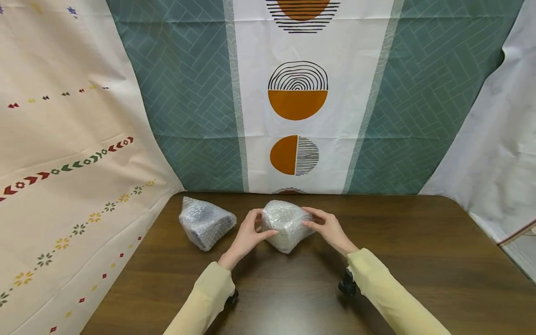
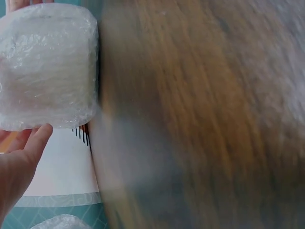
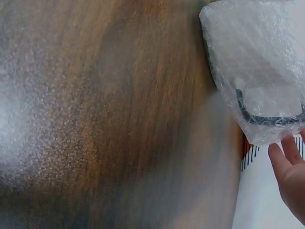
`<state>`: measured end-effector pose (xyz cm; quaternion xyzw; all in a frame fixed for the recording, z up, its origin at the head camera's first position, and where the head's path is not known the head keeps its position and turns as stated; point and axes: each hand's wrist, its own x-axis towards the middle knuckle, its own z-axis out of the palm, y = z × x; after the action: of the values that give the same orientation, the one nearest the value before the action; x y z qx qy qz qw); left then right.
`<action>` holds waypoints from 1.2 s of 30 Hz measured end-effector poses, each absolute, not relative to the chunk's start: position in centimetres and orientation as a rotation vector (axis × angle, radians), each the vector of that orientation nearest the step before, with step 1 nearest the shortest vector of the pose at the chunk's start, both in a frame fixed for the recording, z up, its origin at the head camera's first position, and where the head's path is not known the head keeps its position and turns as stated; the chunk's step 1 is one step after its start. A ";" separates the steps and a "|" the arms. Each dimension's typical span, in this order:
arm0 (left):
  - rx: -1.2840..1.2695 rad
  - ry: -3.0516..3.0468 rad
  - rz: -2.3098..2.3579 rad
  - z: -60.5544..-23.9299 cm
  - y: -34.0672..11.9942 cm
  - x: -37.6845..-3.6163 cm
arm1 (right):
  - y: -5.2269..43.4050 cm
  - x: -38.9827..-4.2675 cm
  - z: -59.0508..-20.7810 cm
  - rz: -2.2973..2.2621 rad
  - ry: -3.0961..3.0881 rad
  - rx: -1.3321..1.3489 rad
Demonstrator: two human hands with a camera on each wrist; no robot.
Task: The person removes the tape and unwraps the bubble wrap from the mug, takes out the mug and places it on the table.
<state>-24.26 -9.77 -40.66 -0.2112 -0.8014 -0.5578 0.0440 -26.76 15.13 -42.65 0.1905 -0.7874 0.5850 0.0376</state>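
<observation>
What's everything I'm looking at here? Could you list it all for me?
Held bubble-wrap bundle: one, whitish, mid-table between both hands.
Second bubble-wrap bundle: one, whitish with something dark inside, on the table to the left, apart from the hands.
Table: one, dark brown wood.
Backdrop cloths: several; teal and white with orange circles behind, cream patterned at left, white at right.
Sleeves: two, pale yellow.
Left hand: fingers on the held bundle's left side.
Right hand: fingers on its right side.

Dark wooden table (image 1: 418,260) in front. On it, at the left, a second bubble-wrapped bundle (image 1: 205,222), lying alone. Behind, hanging patterned cloths: beige flowered cloth (image 1: 71,153), teal-and-white cloth with orange half-circles (image 1: 297,93).
</observation>
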 end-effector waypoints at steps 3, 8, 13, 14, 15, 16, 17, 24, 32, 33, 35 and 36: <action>-0.638 -2.462 -1.701 -40.4 -9.6 -24.2 | 15.0 -26.2 -41.8 1.802 -2.418 0.583; -0.655 -2.498 -1.672 -40.3 -9.4 -24.3 | 15.0 -25.3 -40.7 1.788 -2.417 0.578; -0.672 -2.488 -1.693 -40.9 -9.2 -24.8 | 15.9 -26.0 -42.0 1.740 -2.447 0.574; -0.675 -2.491 -1.690 -41.3 -9.1 -25.2 | 16.1 -26.2 -42.3 1.720 -2.456 0.575; -0.678 -2.493 -1.686 -41.7 -9.1 -25.5 | 16.4 -26.3 -42.6 1.710 -2.461 0.567; -0.681 -2.495 -1.676 -42.0 -9.0 -25.8 | 16.6 -26.3 -42.8 1.701 -2.462 0.567; -0.680 -2.503 -1.663 -42.4 -8.9 -26.1 | 16.8 -26.4 -42.9 1.697 -2.460 0.563; -0.716 -2.506 -1.655 -43.4 -8.2 -26.7 | 17.9 -25.9 -42.9 1.681 -2.471 0.555; -0.763 -2.497 -1.711 -43.3 -7.5 -26.6 | 18.8 -25.4 -42.9 1.672 -2.482 0.555; -0.775 -2.489 -1.719 -43.2 -7.4 -26.5 | 18.9 -25.4 -42.9 1.669 -2.483 0.555; -0.805 -2.471 -1.736 -42.4 -7.2 -26.0 | 19.1 -25.3 -42.8 1.670 -2.486 0.552; -0.816 -2.463 -1.745 -41.9 -7.1 -25.7 | 19.2 -25.3 -42.7 1.670 -2.489 0.553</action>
<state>-25.69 -7.09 -41.95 -0.2610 -0.7876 -0.5581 0.0072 -25.30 19.24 -42.75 0.1813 -0.8157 0.5473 0.0470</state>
